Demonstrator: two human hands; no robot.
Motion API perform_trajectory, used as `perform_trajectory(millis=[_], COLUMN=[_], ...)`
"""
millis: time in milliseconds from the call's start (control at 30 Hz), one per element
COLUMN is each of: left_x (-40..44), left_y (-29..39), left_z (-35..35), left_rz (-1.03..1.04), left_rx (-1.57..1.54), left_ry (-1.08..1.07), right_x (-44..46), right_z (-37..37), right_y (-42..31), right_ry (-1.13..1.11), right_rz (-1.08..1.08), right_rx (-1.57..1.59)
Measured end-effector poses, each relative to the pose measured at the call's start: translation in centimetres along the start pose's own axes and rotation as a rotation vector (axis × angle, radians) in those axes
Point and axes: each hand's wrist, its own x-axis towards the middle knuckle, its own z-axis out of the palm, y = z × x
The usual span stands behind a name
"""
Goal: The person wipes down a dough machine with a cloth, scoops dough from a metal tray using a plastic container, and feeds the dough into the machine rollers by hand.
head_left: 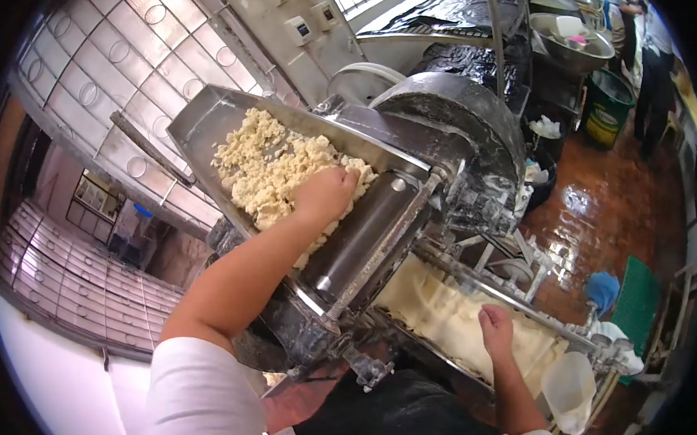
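Observation:
Pale, crumbly dough (264,163) lies heaped in the sloping metal hopper (193,131) of a dough roller machine. My left hand (328,193) is closed in a fist against the lower part of the heap, just above the dark steel roller (368,230). Its fingertips are turned away, so what is inside them is hidden. Below the roller, a soft sheet of dough (426,292) lies in folds along a long tray. Over that sheet is my right hand (496,331), its fingers curled in with nothing visible in them; I cannot tell whether it touches the dough.
A floury wheel housing (457,112) stands beyond the hopper. A translucent plastic scoop (568,390) lies at the tray's near end. Farther off are a green bin (607,109), a large metal bowl (570,44) and people standing on the wet red floor (589,207).

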Motion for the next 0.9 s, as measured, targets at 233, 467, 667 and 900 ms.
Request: perform_trajectory(millis=[233,467,667,900], left_x=[-0.2,2.7,3.9,5.1], left_y=[1.4,-4.9,-12.4,-5.3], left_z=[1.9,-8.3,-6.1,-4.4], left_rz=[-0.004,-0.249,-0.456,-0.287], left_rx=[-0.147,-0.136,-0.032,0.085], left_ry=[0.008,0.034,-0.045,-0.009], right_x=[4.3,8.0,9.6,9.9], right_z=[10.3,22.2,24.1,23.9], right_y=[-7.4,-12.9,-16.1,-16.5], right_ry=[-0.435,-0.540,-0.633,-0.646], right_rz=[0.543,0.658,0.626,0.612], right_rx=[0.620,1.311,1.461,1.462])
